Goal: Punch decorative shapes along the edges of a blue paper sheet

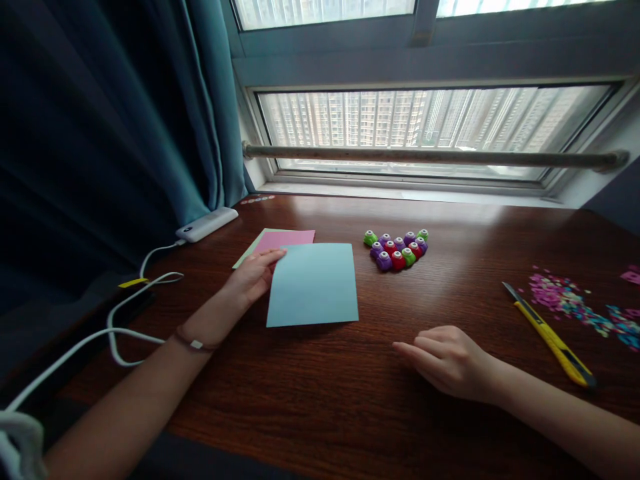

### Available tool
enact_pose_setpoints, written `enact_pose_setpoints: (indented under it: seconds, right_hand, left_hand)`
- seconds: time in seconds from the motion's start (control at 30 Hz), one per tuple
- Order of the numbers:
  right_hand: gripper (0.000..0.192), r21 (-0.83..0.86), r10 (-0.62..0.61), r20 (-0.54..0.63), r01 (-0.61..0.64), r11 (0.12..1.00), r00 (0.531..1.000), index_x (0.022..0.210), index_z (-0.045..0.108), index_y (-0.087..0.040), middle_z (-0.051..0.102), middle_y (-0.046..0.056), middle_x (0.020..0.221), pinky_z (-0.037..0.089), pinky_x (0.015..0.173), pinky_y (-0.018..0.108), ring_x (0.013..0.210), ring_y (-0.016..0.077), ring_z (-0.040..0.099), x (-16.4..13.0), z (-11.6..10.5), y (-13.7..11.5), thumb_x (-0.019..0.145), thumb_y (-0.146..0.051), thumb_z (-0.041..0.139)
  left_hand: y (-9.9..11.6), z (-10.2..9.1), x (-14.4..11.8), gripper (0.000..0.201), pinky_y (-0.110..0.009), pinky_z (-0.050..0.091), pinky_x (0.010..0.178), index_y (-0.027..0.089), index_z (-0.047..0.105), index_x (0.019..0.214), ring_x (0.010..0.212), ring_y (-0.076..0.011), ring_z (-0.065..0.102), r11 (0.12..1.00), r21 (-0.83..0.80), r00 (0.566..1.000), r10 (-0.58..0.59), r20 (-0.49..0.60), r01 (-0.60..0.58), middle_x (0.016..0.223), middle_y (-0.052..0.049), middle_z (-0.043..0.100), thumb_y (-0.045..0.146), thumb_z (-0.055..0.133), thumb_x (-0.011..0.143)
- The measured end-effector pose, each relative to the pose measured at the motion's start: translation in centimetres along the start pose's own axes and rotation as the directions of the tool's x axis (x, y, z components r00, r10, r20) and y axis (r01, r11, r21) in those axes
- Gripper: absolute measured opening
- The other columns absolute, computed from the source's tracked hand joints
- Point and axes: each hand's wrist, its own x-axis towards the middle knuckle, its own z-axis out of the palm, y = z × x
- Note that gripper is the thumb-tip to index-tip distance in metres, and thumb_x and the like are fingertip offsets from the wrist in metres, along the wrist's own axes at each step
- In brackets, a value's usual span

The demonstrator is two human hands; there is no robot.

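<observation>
A square sheet of light blue paper [315,285] is held by my left hand [256,275], which pinches its upper left edge. The sheet looks slightly raised and tilted above the table. Partly behind it and my left hand lie a pink sheet [287,239] and a pale green sheet [246,255]. My right hand [447,363] rests at the table's right front, apart from the paper. Its fingers are loosely curled, one finger pointing left, and no object shows in them; its palm side is hidden.
Purple, red and green bottle-like pieces [399,252] stand grouped on the brown table [320,400]. A yellow utility knife [553,340] lies right, blade out, beside scattered colourful bits [565,297]. A white power bank [207,225] and white cable [113,333] are left, near the curtain [200,120].
</observation>
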Motion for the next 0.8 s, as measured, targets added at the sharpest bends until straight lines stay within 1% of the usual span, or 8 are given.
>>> enact_pose_setpoints:
  seconds: [0.13,0.23,0.3,0.37,0.43,0.5,0.67,0.8]
  right_hand:
    - [0.029,-0.019,-0.063,-0.114,0.061,0.998,0.991,0.113,0.052,-0.003,0.05,-0.001,0.057,0.033,0.044,0.027,0.048,0.0123,0.043,-0.2,-0.4,-0.1,0.085,-0.005,0.046]
    - [0.032,0.004,-0.05,-0.149,0.051,0.999,0.988,0.116,0.051,-0.003,0.06,0.006,0.07,0.046,0.057,0.028,0.063,0.0151,0.055,0.2,-0.7,-0.3,0.083,-0.005,0.05]
    - [0.035,0.014,-0.006,-0.087,0.007,1.0,0.996,0.12,0.051,-0.006,0.063,0.014,0.099,0.049,0.078,0.035,0.092,0.0217,0.058,0.7,-0.8,-0.3,0.085,-0.012,0.052]
    - [0.043,0.015,0.055,0.063,-0.056,0.998,0.997,0.126,0.048,-0.009,0.05,0.017,0.127,0.044,0.093,0.043,0.119,0.0294,0.044,1.1,-0.9,-0.3,0.087,-0.027,0.054]
    - [0.053,0.022,0.104,0.205,-0.111,0.994,0.973,0.13,0.045,-0.012,0.041,0.016,0.137,0.04,0.097,0.048,0.128,0.0327,0.031,1.3,-0.8,-0.3,0.086,-0.041,0.053]
    - [0.053,0.044,0.121,0.244,-0.135,0.99,0.962,0.128,0.047,-0.013,0.046,0.014,0.134,0.039,0.098,0.048,0.127,0.0319,0.033,1.3,-0.7,-0.3,0.087,-0.046,0.051]
    - [0.04,0.069,0.028,0.149,-0.039,0.997,0.988,0.117,0.055,-0.011,0.059,0.013,0.117,0.049,0.081,0.039,0.101,0.0253,0.054,1.1,-0.7,-0.6,0.088,-0.039,0.051]
    - [0.037,0.066,-0.023,0.108,0.016,0.998,0.994,0.114,0.055,-0.011,0.062,0.014,0.108,0.05,0.072,0.036,0.088,0.0228,0.057,1.1,-1.0,-0.9,0.088,-0.037,0.052]
  left_hand:
    - [-1.6,1.3,-1.0,0.024,-0.032,0.053,0.058,0.012,0.064,0.071,0.063,-0.0215,0.065,0.944,0.325,0.99,0.005,0.14,-0.05,0.072,-0.01,0.067,0.035,0.069,0.067]
    - [-1.4,1.3,-1.5,0.036,-0.036,0.052,0.065,0.014,0.065,0.071,0.068,-0.0246,0.064,0.801,0.567,0.979,0.114,0.169,-0.191,0.07,-0.01,0.066,0.049,0.058,0.075]
    - [-1.1,1.0,-1.6,0.038,-0.039,0.047,0.082,0.015,0.065,0.079,0.085,-0.0273,0.062,0.655,0.696,0.955,0.24,0.175,-0.293,0.084,-0.01,0.067,0.051,0.052,0.079]
    - [-0.9,0.7,-1.4,0.038,-0.04,0.035,0.097,0.017,0.064,0.095,0.106,-0.0289,0.054,0.499,0.787,0.919,0.329,0.217,-0.364,0.106,-0.011,0.063,0.049,0.049,0.081]
    - [-1.1,0.5,-1.2,0.042,-0.041,0.03,0.102,0.016,0.06,0.108,0.115,-0.0307,0.047,0.357,0.847,0.897,0.351,0.269,-0.394,0.119,-0.013,0.057,0.047,0.048,0.082]
    - [-1.4,0.3,-1.0,0.047,-0.045,0.032,0.099,0.013,0.055,0.117,0.115,-0.0336,0.047,0.238,0.891,0.892,0.343,0.294,-0.386,0.121,-0.017,0.055,0.046,0.046,0.084]
    - [-2.2,-0.3,-0.5,0.052,-0.045,0.04,0.089,0.014,0.046,0.126,0.107,-0.0336,0.054,0.033,0.936,0.891,0.319,0.323,-0.352,0.118,-0.019,0.056,0.048,0.039,0.088]
    - [-2.5,-0.7,-0.3,0.059,-0.059,0.026,0.096,0.011,0.038,0.132,0.115,-0.039,0.045,-0.064,0.944,0.876,0.355,0.325,-0.324,0.122,-0.024,0.052,0.05,0.039,0.088]
